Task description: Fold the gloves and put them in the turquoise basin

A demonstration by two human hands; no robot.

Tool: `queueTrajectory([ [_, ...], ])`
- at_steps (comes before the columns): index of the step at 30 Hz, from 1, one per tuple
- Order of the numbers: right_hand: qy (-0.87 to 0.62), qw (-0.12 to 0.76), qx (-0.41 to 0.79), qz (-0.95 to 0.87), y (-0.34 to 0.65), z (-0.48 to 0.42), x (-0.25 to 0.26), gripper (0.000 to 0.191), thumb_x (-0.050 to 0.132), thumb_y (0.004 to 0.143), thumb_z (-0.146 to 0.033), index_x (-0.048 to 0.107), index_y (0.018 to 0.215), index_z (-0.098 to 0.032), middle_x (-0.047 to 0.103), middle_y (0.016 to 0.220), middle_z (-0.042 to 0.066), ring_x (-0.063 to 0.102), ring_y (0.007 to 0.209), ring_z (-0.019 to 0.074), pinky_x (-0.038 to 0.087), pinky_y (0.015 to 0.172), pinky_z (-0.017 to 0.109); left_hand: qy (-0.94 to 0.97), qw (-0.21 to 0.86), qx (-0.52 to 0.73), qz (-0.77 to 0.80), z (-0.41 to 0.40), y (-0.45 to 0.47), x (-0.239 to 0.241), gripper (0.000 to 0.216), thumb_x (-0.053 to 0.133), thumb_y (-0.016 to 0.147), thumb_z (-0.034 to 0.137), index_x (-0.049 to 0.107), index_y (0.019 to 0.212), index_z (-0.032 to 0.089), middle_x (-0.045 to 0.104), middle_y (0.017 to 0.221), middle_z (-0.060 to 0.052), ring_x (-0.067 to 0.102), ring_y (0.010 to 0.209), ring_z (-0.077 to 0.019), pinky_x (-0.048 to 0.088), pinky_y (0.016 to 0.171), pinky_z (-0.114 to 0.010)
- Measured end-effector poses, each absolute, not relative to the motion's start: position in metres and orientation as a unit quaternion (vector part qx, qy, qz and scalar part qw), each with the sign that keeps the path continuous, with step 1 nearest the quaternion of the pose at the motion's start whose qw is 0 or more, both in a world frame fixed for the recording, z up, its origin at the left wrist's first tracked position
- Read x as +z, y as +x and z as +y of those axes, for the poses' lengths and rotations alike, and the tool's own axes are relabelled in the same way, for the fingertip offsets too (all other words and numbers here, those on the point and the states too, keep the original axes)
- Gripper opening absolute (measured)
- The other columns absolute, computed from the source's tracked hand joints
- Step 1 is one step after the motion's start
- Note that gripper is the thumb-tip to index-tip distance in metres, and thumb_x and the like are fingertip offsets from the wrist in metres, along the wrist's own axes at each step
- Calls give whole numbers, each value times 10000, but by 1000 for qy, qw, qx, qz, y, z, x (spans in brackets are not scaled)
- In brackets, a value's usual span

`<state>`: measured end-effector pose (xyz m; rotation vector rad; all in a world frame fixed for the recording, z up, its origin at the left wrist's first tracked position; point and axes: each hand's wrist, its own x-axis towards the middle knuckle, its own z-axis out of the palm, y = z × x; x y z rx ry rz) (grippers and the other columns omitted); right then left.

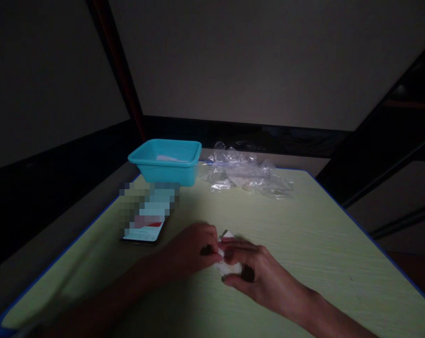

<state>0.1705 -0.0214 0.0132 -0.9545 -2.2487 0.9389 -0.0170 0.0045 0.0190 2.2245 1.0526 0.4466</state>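
A small white piece [229, 268], papery and folded-looking, lies between my two hands low over the table. With thumb and fingers pinched together, my left hand [198, 246] grips its left edge. My right hand [259, 265] curves around the other side, its fingers across the top and its thumb at the near edge. A pale corner shows above the right fingertips. Much of the piece is covered by my fingers, so whether it is paper or thin cloth cannot be made out.
A turquoise plastic basket [166, 171] with something white inside stands at the table's back left. Crumpled clear plastic bags [247, 171] lie beside it. A lit phone [147, 230], partly pixelated, rests left of my hands. The pale green table [325, 244] has a blue edge; walls stand behind.
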Motion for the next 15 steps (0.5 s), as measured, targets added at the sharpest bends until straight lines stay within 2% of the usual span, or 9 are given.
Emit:
queueTrajectory([
  [2, -344, 280, 361, -820, 171, -20, 14, 188, 760, 653, -140, 666, 811, -179, 676, 1082, 105, 586, 1082, 248, 470, 922, 408, 829, 327, 177, 416, 5, -15, 16, 143, 676, 682, 95, 576, 597, 150, 517, 688, 29, 511, 699, -131, 343, 628, -223],
  [5, -329, 309, 411, -792, 173, -18, 16, 42, 670, 773, -219, 681, 732, -214, 710, 977, 57, 609, 1040, 226, 494, 869, 380, 824, 330, 185, 422, 7, -14, 13, 207, 709, 649, 91, 526, 576, 151, 497, 688, 39, 503, 723, -133, 337, 636, -219],
  [7, -350, 334, 413, -772, 176, -15, 17, 163, 570, 850, -231, 684, 734, -215, 711, 935, 53, 622, 1000, 216, 499, 832, 367, 820, 332, 188, 427, 7, -15, 12, 243, 709, 635, 78, 489, 564, 153, 487, 687, 43, 494, 734, -135, 335, 647, -221],
  [8, -374, 347, 392, -766, 178, -13, 17, 142, 563, 851, -230, 683, 777, -210, 702, 951, 61, 620, 989, 221, 493, 829, 377, 819, 331, 190, 429, 7, -15, 11, 249, 701, 635, 72, 476, 570, 156, 484, 689, 44, 489, 737, -137, 334, 651, -223],
  [9, -403, 357, 360, -762, 181, -11, 17, 87, 594, 825, -236, 674, 835, -203, 687, 982, 73, 611, 984, 235, 481, 833, 399, 816, 332, 192, 433, 7, -15, 12, 246, 689, 637, 70, 466, 586, 159, 481, 694, 45, 483, 738, -138, 334, 653, -225],
  [10, -433, 359, 323, -761, 183, -9, 16, 126, 641, 780, -241, 654, 898, -198, 668, 1008, 84, 598, 977, 252, 466, 837, 429, 810, 336, 193, 440, 6, -15, 12, 235, 674, 640, 69, 461, 614, 164, 478, 704, 46, 477, 739, -138, 336, 653, -226],
  [12, -475, 342, 276, -762, 187, -6, 13, 340, 713, 687, -231, 592, 1003, -200, 640, 999, 83, 572, 951, 271, 438, 829, 473, 792, 355, 192, 458, 5, -14, 13, 224, 644, 637, 74, 450, 684, 175, 470, 739, 47, 466, 741, -139, 345, 652, -228],
  [15, -480, 322, 325, -748, 187, -5, 5, 406, 667, 666, -159, 509, 1036, -218, 587, 881, 22, 558, 799, 203, 464, 710, 382, 763, 386, 191, 481, 3, -13, 12, 269, 623, 603, 82, 427, 754, 188, 465, 794, 41, 461, 768, -149, 369, 673, -244],
])
